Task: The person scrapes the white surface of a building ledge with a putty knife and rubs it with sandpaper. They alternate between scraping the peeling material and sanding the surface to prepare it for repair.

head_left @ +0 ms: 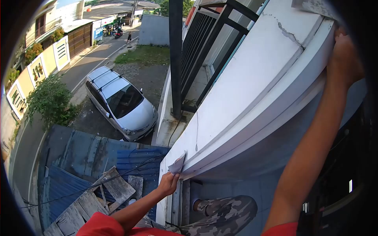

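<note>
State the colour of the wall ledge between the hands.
White wall ledge; shows best in the head view.

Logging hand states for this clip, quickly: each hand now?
Left hand: closed on a thin grey piece.
Right hand: at the white ledge; grip cannot be told.

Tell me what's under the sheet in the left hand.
The white ledge shows beside the sheet, which the left hand grips. Whatever lies directly beneath the sheet is covered, so I can't tell.
</note>
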### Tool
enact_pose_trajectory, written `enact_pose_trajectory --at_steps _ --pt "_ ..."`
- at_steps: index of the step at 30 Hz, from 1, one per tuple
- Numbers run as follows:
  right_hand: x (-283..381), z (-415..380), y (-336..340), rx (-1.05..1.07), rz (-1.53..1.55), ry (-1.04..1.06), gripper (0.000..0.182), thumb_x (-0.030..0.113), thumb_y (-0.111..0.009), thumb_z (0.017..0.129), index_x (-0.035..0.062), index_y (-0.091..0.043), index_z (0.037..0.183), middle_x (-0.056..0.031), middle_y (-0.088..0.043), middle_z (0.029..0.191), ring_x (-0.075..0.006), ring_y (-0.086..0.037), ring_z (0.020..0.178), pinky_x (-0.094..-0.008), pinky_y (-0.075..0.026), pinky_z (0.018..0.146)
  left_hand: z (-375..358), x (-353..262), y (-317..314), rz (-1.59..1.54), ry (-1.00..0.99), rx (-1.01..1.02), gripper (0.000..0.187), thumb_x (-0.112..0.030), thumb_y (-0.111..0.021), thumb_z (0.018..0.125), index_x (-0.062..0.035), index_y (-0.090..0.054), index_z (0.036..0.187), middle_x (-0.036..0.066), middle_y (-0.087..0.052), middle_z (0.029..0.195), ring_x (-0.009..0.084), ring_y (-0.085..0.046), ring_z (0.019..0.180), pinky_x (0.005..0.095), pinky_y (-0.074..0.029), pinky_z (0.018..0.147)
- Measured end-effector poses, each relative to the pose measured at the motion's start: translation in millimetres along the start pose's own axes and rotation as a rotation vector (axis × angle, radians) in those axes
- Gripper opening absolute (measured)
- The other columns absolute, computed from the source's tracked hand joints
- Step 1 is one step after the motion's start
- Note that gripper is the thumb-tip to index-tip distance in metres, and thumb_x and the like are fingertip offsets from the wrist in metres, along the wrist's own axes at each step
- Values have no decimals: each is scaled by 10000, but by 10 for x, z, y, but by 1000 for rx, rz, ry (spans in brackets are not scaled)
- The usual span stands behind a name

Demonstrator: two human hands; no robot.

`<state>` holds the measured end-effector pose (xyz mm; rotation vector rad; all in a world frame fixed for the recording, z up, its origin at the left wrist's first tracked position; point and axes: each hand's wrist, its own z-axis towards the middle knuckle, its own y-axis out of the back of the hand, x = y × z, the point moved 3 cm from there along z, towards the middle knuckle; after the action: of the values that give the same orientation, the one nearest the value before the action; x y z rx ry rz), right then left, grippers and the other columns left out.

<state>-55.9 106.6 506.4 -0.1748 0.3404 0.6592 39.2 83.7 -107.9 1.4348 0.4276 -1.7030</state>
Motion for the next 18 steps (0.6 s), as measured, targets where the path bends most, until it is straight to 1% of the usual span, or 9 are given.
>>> enact_pose_trajectory --at_steps 1,3,5,7,8,11,14,17,18 --pt "-61 27 13 -20 -68 -30 289 254 -500 1065 -18 -403 1082 -180 -620 874 -221 -618 723 -294 -531 612 81 -254 35 -83 -74 -46 239 -61 -479 1021 50 -548 1221 294 -537 1234 475 -530 1124 454 -437 935" --pt "-296 104 120 56 -259 -28 293 234 -452 1073 -44 -363 1099 -221 -608 903 -269 -653 792 -335 -566 679 243 -779 113 -240 -233 -121 518 21 -446 999 53 -397 1514 277 -295 1621 412 -290 1510 380 -269 1220" --pt "40 67 69 73 152 -106 311 239 -448 1065 -58 -364 1107 -231 -619 886 -292 -677 800 -357 -572 681 595 -1380 272 -212 -479 -155 604 73 -493 940 32 -392 1535 268 -288 1629 415 -286 1515 416 -267 1228" --pt "-319 103 79 67 -141 223 313 238 -456 1059 -65 -387 1093 -229 -624 879 -297 -678 788 -364 -566 666 921 -1871 449 -178 -638 -142 644 81 -542 897 25 -414 1526 265 -284 1630 432 -277 1513 434 -279 1226" --pt "-312 124 67 41 -157 166 306 234 -465 1056 -67 -408 1068 -222 -628 874 -290 -676 776 -361 -559 649 1026 -1928 453 -169 -684 -185 650 75 -574 875 20 -443 1509 265 -325 1613 441 -313 1495 451 -303 1217" --pt "-324 225 71 51 -193 85 303 237 -484 1048 -61 -471 996 -200 -640 862 -269 -662 735 -352 -538 598 841 -1497 305 -139 -668 -223 650 85 -585 855 24 -466 1491 274 -368 1586 442 -354 1475 468 -331 1205" --pt "-435 256 164 110 -246 138 321 269 -485 1045 -33 -517 941 -184 -651 863 -240 -627 681 -331 -508 544 351 -470 -32 -58 -489 -247 667 147 -531 816 53 -469 1473 303 -368 1571 455 -355 1468 482 -317 1217" --pt "-354 163 116 54 -290 110 324 288 -467 1039 -6 -531 921 -177 -657 868 -207 -580 634 -301 -463 485 285 -428 1 -103 -409 -203 777 200 -469 728 46 -453 1489 301 -348 1584 457 -342 1475 484 -301 1226" --pt "-342 142 104 59 -273 70 323 292 -462 1036 0 -534 918 -175 -657 871 -198 -565 625 -294 -445 468 336 -485 -42 -117 -450 -253 871 201 -445 651 38 -434 1507 281 -334 1601 448 -331 1484 472 -301 1227"
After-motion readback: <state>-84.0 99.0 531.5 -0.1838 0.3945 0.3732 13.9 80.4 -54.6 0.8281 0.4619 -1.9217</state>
